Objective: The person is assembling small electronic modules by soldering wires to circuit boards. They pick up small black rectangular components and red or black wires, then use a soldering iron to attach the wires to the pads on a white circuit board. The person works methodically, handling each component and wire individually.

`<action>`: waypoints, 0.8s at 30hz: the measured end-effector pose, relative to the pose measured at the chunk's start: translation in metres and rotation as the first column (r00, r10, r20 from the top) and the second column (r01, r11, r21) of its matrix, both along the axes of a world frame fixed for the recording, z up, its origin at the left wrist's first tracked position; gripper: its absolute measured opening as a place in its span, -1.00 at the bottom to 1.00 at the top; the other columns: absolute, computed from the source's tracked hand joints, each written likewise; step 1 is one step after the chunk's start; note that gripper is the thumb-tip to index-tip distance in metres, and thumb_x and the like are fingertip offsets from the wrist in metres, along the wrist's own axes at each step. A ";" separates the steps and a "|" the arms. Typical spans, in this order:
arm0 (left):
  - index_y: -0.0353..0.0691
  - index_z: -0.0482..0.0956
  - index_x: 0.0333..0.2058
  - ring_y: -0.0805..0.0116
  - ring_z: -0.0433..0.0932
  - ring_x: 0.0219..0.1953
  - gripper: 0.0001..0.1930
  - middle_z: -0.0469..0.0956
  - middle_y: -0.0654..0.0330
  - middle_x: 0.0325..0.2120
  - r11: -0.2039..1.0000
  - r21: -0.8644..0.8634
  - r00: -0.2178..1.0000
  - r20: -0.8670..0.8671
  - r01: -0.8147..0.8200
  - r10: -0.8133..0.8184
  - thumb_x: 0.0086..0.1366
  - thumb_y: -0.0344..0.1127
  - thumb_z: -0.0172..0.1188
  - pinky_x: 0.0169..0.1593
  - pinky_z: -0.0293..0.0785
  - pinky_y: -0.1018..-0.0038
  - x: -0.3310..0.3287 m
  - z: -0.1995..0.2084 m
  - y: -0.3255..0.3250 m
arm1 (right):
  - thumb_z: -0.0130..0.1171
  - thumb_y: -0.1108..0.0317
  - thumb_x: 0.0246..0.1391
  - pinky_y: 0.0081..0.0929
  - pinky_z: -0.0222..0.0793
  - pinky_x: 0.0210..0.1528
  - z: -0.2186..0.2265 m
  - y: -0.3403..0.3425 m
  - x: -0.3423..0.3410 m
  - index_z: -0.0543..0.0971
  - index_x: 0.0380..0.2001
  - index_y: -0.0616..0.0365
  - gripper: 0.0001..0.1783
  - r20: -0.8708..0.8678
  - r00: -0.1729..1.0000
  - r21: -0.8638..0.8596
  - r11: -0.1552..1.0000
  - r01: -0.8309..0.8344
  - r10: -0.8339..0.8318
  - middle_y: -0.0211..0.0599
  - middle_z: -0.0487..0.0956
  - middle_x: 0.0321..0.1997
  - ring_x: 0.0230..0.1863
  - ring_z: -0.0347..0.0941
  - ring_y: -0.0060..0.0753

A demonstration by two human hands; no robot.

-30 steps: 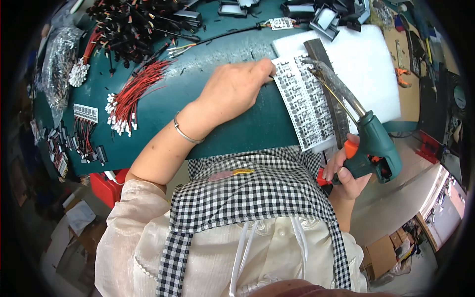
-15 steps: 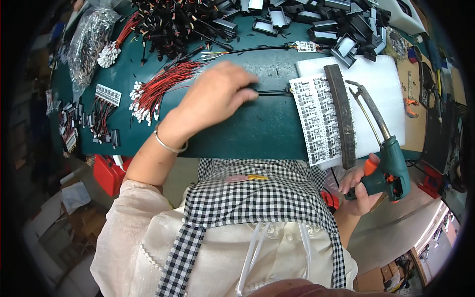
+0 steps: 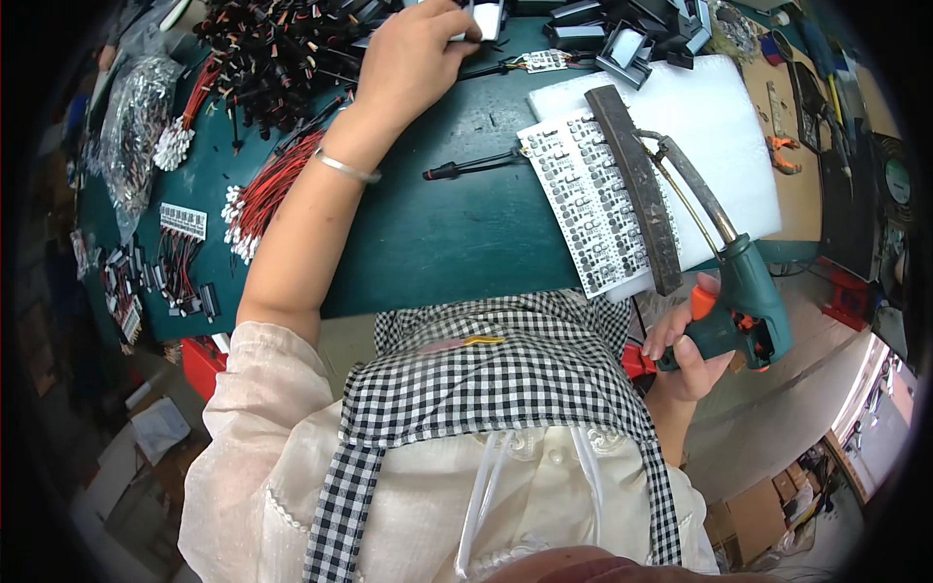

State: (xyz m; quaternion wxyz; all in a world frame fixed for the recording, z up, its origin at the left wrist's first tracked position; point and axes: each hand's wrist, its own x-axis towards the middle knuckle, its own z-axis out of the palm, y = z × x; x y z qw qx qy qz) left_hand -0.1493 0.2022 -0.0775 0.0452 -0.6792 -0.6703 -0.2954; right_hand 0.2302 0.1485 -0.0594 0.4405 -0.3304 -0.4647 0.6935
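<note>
My left hand [image 3: 416,53] reaches to the far side of the table, its fingers curled beside the black plastic cases; whatever is between the fingertips is hidden. In my right hand [image 3: 692,355] is a green soldering gun [image 3: 746,291] with an orange trigger, held by its handle off the table's near edge. Its metal tip and thin brass feed tube point up and left, over the foam. A white panel of small circuit boards [image 3: 573,204] lies on the white foam sheet [image 3: 724,136], with a dark bar [image 3: 632,185] across it. A short black cable [image 3: 476,165] runs left from the panel's upper left corner.
Black cables [image 3: 277,58] are heaped at the far left, black cases [image 3: 622,49] at the far right. Red wires with white plugs [image 3: 267,194] and a clear plastic bag [image 3: 141,126] lie left. One small wired board [image 3: 544,61] lies beyond the foam. Orange pliers [image 3: 780,155] rest right.
My left hand has moved from the black cable's end to the far side of the table, leaving the cable lying. My right hand still holds the soldering gun. The whole view has shifted slightly.
</note>
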 end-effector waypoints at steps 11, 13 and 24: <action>-0.24 0.63 -0.32 0.14 0.58 -0.27 -0.81 0.60 0.18 -0.30 0.976 -0.187 0.984 0.158 0.110 -0.081 0.06 -0.59 0.18 -0.17 0.51 0.34 -0.017 -0.001 -0.028 | 0.23 0.47 -0.08 -0.53 0.41 -0.59 0.001 0.009 -0.014 0.18 0.15 0.53 -0.27 -0.024 0.999 0.008 0.999 -0.045 0.046 -0.23 0.39 -0.57 -0.67 0.36 -0.45; -0.24 0.60 -0.30 0.08 0.58 -0.29 -0.84 0.57 0.13 -0.29 0.998 -0.055 0.999 0.026 -0.033 0.034 0.12 -0.54 0.16 -0.19 0.50 0.38 -0.013 -0.004 -0.015 | 0.25 0.46 -0.09 -0.53 0.41 -0.59 0.003 0.008 -0.017 0.18 0.15 0.52 -0.26 -0.022 0.999 -0.002 0.999 -0.037 0.037 -0.23 0.40 -0.57 -0.67 0.36 -0.45; -0.20 0.55 -0.44 0.18 0.55 -0.34 -0.84 0.52 0.15 -0.37 0.960 0.139 0.925 0.265 0.244 -0.273 -0.03 -0.54 0.29 -0.28 0.51 0.38 0.064 0.037 -0.060 | 0.45 0.48 -0.24 -0.59 0.42 -0.41 0.010 0.010 -0.049 0.10 0.25 0.37 0.00 0.075 0.991 0.143 0.985 0.100 -0.112 0.01 0.53 -0.16 -0.41 0.44 -0.49</action>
